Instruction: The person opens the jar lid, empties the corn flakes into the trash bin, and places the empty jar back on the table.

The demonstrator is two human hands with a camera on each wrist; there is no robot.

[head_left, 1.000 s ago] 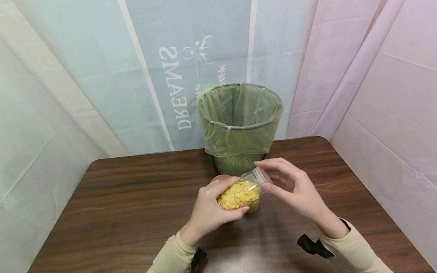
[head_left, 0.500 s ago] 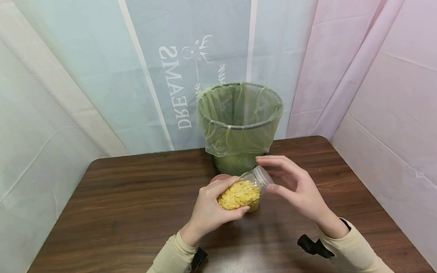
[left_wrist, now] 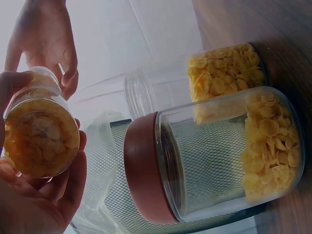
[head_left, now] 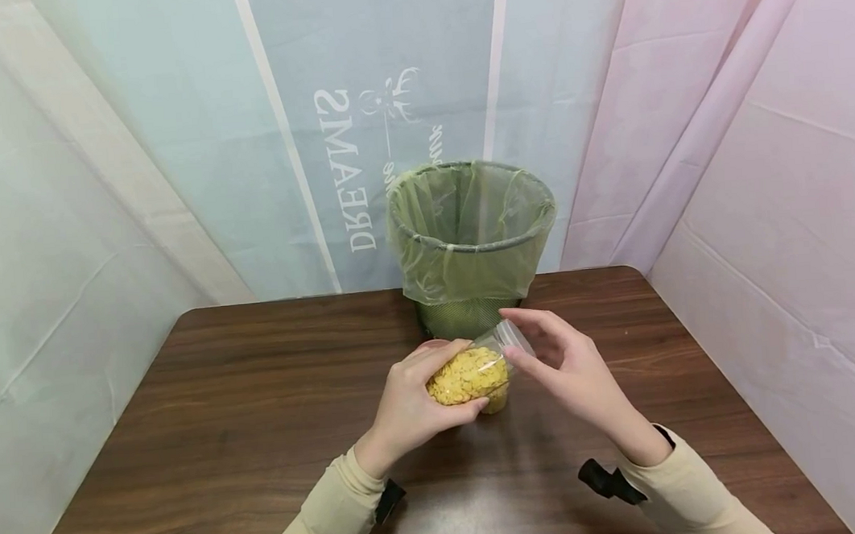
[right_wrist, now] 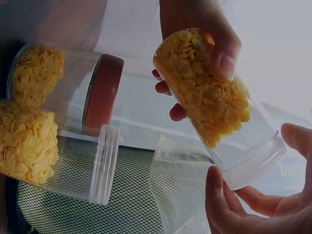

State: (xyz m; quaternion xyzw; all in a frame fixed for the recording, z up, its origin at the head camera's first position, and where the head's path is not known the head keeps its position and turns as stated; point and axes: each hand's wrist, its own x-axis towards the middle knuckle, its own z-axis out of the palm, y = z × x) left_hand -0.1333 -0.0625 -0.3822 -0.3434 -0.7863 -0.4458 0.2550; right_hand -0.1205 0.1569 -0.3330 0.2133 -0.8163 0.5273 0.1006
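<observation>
My left hand (head_left: 408,397) grips a small clear jar (right_wrist: 204,87) of yellow cornflakes, tilted with its base toward the left and its top up to the right. At that top sits a translucent whitish lid (right_wrist: 256,163). The thumb and fingers of my right hand (head_left: 571,372) hold the lid around its rim, and it is still against the jar. Behind the held jar stand two larger clear jars of cornflakes, mostly hidden in the head view. One jar (left_wrist: 273,146) carries a reddish-brown lid (left_wrist: 146,170); the other (right_wrist: 29,139) has a clear ridged top.
A mesh waste bin (head_left: 466,317) with a translucent yellow-green liner (head_left: 464,277) stands at the back of the dark wooden table (head_left: 261,405), just behind the jars. Printed cloth panels (head_left: 342,29) enclose the table at the back and sides.
My right hand has shifted slightly left, and its thumb has moved further over the near side of the lid. The left hand keeps its grip, with the jar turned only slightly.
</observation>
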